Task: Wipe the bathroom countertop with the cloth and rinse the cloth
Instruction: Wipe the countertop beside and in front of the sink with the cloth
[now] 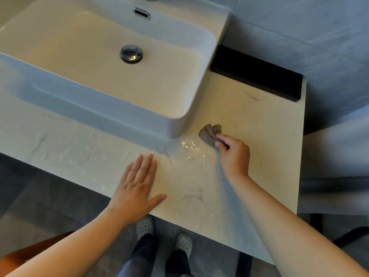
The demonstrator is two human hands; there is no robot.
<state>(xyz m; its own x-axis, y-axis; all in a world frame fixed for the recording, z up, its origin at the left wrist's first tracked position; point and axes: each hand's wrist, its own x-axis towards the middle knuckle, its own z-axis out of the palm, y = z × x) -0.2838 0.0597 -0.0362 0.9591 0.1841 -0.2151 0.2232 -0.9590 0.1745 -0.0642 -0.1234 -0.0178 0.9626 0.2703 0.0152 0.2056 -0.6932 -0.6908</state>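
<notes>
Right hand (234, 155) partly covers bunched cloth (210, 132).

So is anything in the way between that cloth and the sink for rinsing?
Only the raised wall of the sink, right beside the cloth that the right hand grips; the cloth must be lifted over it. Nothing else visible blocks the way.

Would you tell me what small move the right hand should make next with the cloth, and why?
Probably drag the cloth a little left, through the wet streaks glinting beside it. The right hand grips it bunched on the countertop near the sink corner; the left hand rests flat.
</notes>
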